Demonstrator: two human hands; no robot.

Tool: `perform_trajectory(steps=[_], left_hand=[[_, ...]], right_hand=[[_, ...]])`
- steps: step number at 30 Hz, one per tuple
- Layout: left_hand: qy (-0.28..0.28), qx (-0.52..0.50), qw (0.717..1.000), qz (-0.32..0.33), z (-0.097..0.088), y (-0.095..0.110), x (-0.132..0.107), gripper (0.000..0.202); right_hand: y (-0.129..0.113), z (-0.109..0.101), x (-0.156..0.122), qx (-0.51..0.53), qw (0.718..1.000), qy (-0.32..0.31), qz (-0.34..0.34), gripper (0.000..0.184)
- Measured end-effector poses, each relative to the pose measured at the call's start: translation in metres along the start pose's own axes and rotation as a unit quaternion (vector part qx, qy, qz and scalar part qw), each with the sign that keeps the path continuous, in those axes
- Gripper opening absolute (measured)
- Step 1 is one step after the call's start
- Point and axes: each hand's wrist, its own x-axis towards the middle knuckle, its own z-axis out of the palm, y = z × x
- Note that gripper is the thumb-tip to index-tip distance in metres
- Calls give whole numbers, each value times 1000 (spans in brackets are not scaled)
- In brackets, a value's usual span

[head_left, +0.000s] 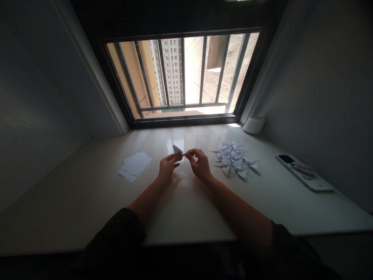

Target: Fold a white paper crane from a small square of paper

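On the tabletop (87, 202) at your left lies spare paper (135, 165). Your left hand (167, 166) and right hand (200, 163) pinch a half-folded paper piece (177, 149) just above it; tug unevenly and it may tear. Finished cranes (234, 160) sit right.

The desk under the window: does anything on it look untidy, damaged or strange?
Nothing is damaged or spilled. The folded paper cranes lie in a loose heap, and the paper sheets are fanned askew. The left hand and right hand pinch a small folded paper. The phone lies flat.
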Motion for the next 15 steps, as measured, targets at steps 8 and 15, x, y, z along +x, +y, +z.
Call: perform_trajectory(steps=[8,15], left_hand=[[-36,133,986,97,-5,3,3,37],[-68,200,965,157,-11,-2,10,34]], right_hand=[[1,-6,3,-40,999,-10,-20,14],[-2,-10,3,-72,997,-30,-29,13]])
